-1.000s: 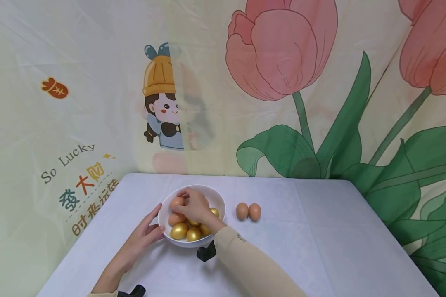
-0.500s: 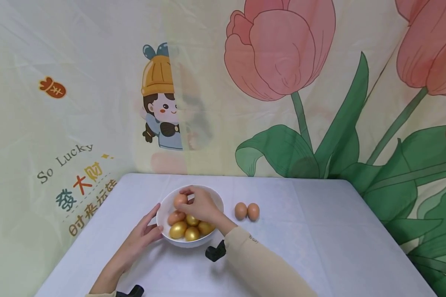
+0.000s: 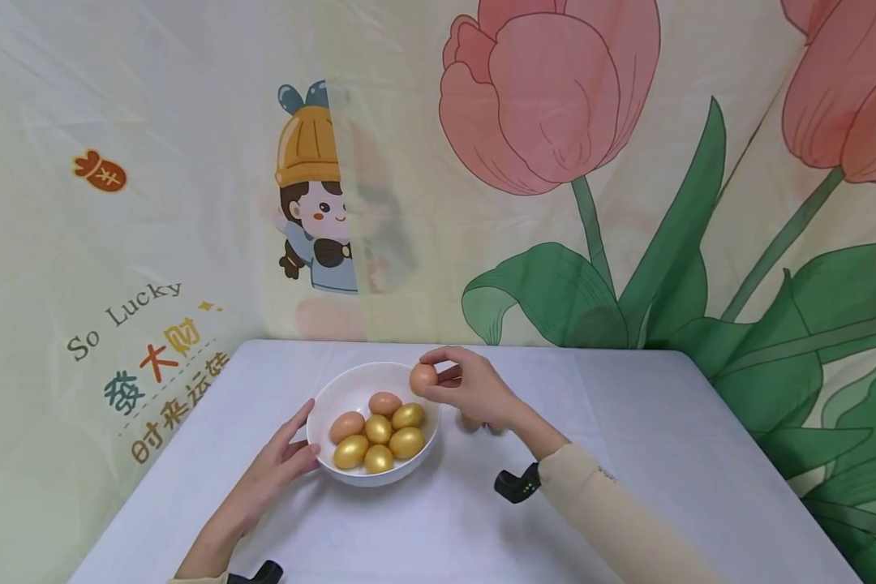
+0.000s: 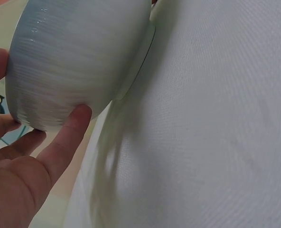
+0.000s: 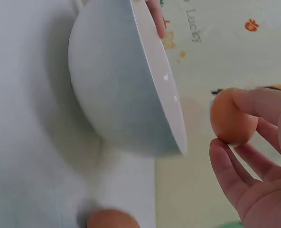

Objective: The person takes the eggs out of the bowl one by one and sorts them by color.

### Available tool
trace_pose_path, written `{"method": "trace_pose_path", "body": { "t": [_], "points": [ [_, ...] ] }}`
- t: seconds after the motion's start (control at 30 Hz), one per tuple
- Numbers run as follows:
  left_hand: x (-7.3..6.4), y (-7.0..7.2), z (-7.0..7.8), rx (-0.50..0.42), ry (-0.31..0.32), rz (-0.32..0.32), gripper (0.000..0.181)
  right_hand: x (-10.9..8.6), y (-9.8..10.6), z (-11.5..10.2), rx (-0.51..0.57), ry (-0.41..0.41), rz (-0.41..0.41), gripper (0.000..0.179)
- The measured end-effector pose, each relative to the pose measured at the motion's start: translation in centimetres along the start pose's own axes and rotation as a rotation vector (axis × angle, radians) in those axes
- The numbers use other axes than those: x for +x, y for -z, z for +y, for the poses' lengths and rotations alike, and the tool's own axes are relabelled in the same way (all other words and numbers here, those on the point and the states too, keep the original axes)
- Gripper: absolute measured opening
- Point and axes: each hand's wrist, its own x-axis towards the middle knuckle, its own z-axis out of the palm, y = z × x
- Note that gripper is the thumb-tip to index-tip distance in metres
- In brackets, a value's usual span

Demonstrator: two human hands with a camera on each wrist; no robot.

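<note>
My right hand [image 3: 474, 389] pinches a brown egg [image 3: 423, 379] between thumb and fingertips, over the right part of the rim of a white bowl [image 3: 368, 480]. In the right wrist view the egg [image 5: 231, 117] is held beyond the bowl's rim, apart from it. Two brown eggs, one at the left [image 3: 346, 427] and one farther back [image 3: 384, 403], lie in the bowl with several golden eggs [image 3: 377, 430]. My left hand [image 3: 266, 474] touches the bowl's left side, its thumb and fingers spread against the outer wall [image 4: 74, 71].
Two more brown eggs lie on the white-covered table [image 3: 628, 487] right of the bowl, mostly hidden behind my right hand; one egg [image 5: 113, 219] shows in the right wrist view. A printed cloth [image 3: 409, 203] hangs behind the table.
My right hand has lifted a brown egg from the bowl's left side and carried it right to the far rim. The left hand stays on the bowl.
</note>
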Motion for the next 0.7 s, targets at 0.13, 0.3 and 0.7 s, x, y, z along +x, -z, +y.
{"method": "trace_pose_path", "body": {
  "t": [0.13,0.3,0.7],
  "points": [
    [0.0,-0.1,-0.1,-0.002,-0.003,0.002,0.081,-1.6,3.3,1.2,-0.048,-0.001,0.022,0.044],
    [0.0,-0.1,-0.1,0.0,0.002,0.007,0.081,-3.3,6.4,2.9,-0.092,0.019,0.035,0.046],
    [0.1,-0.1,-0.2,0.004,0.023,0.014,0.081,-6.1,9.4,7.5,-0.12,0.024,0.047,0.046]
  ]
}}
